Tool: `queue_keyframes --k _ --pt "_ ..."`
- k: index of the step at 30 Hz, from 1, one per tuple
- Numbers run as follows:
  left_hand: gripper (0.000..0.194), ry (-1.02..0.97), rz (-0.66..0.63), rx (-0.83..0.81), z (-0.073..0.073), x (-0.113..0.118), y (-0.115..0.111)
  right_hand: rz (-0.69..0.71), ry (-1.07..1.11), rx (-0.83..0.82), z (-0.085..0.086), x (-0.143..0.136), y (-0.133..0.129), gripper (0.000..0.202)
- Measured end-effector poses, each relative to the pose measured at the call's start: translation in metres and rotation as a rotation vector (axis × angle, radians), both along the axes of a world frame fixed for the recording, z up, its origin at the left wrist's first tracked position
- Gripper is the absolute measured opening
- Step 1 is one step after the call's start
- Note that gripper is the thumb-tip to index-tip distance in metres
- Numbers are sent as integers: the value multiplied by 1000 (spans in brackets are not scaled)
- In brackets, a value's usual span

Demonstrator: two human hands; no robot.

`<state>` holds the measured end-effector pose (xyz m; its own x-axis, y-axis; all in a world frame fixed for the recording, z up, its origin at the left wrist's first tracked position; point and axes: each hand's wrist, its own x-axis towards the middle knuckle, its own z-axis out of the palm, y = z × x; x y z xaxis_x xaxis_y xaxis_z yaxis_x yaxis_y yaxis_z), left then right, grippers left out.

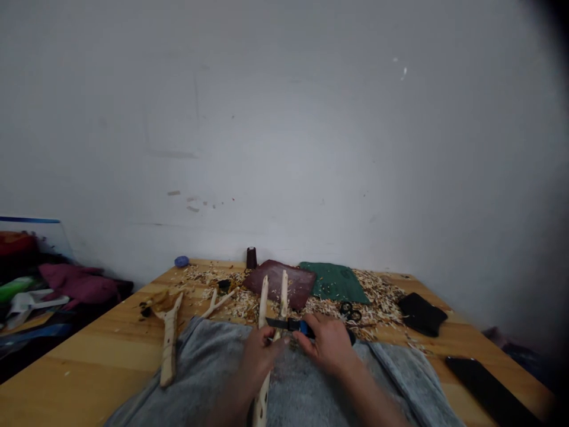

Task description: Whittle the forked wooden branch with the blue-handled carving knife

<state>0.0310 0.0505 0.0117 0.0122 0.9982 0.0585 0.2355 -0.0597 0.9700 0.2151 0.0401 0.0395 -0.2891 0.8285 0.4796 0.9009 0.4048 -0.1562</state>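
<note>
A pale peeled wooden fork (262,299), with two prongs pointing up, stands over a grey cloth (213,347). My left hand (262,350) is closed round it just below the split. In my right hand (328,343) is a knife (279,323) with a dark blade and a blue and black handle. The blade points left and lies across the prongs, just above my left fingers. Small dark marks dot the stick's lower part.
Wood shavings (382,296) cover the table's back. Maroon (275,279) and green sheets (335,281), scissors (350,311), a thread spool (251,258) and a black pad (422,314) lie there. Another forked stick (169,347) is at left, a phone (489,388) at right.
</note>
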Motion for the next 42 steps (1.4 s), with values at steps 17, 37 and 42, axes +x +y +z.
queue_keyframes --k 17,37,42 --pt "32 83 -43 51 11 3 -7 -56 -64 115 -7 2 5 38" --pt "34 -23 -89 -58 12 -3 -8 -520 12 108 -11 55 29 42" --pt "33 -22 -34 -58 12 2 -7 -439 93 71 -9 58 27 44"
